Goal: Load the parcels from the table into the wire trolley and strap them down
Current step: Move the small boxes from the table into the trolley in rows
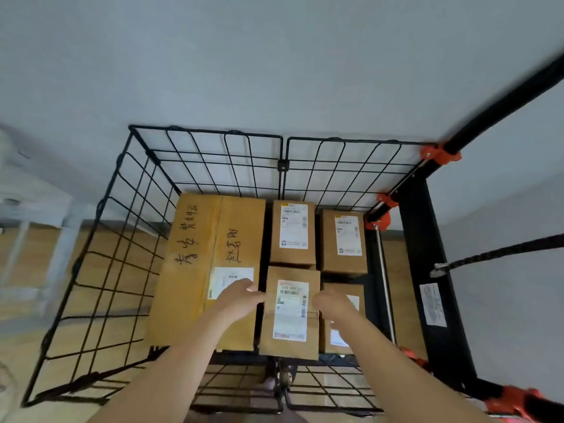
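Note:
I look down into a black wire trolley (282, 166). A small brown parcel with a white label (291, 315) sits at the near middle, held on both sides: my left hand (241, 296) grips its left edge, my right hand (331, 302) its right edge. A long brown box with handwriting (195, 254) fills the left side. Two small labelled parcels (293, 232) (345, 241) stand at the back. Another parcel (343, 337) lies under my right hand, partly hidden. A black strap with a metal hook (439, 267) hangs at the right.
The trolley's black handle frame with orange clamps (439, 154) rises on the right, bearing a white sticker (432, 303). A grey wall stands behind. A white table leg (18, 245) shows at the far left above the wooden floor.

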### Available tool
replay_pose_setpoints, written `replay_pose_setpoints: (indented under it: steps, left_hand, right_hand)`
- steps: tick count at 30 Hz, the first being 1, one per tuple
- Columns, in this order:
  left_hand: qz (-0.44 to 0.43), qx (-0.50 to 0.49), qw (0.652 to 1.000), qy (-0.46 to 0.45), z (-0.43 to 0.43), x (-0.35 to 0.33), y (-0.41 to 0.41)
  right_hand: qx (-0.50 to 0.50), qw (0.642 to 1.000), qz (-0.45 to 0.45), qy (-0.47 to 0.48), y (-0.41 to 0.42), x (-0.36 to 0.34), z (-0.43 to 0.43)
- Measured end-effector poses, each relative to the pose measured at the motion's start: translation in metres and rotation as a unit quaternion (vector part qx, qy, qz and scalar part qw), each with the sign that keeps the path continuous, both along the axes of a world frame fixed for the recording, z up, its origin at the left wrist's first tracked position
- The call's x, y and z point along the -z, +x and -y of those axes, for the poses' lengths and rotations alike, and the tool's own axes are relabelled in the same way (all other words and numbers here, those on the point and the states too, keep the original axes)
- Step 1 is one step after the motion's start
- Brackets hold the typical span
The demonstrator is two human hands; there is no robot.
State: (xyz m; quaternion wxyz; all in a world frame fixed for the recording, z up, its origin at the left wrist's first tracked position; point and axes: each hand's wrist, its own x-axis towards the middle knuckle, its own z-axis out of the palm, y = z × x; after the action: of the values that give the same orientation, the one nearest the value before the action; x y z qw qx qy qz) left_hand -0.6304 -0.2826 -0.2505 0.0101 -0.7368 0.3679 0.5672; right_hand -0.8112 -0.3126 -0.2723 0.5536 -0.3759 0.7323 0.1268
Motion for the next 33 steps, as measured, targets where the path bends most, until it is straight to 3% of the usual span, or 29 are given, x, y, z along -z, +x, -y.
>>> replay_pose_setpoints:
  steps: [8,13,22,33]
  left_hand:
    - [0.012,0.035,0.988,-0.149,-0.032,-0.085,0.043]
    - [0.042,0.062,0.967,-0.244,-0.070,-0.143,0.081]
    - [0.083,-0.006,0.918,-0.387,-0.157,-0.242,0.182]
    - [0.108,-0.130,0.861,-0.480,-0.247,-0.320,0.316]
  right_hand:
    - [0.118,0.981,0.096,-0.121,0.044,-0.088,-0.038]
    - [0.118,0.958,0.150,-0.212,0.093,-0.153,-0.067]
    - [0.100,0.907,0.233,-0.336,0.208,-0.248,-0.142]
    - [0.037,0.867,0.337,-0.364,0.355,-0.329,-0.203]
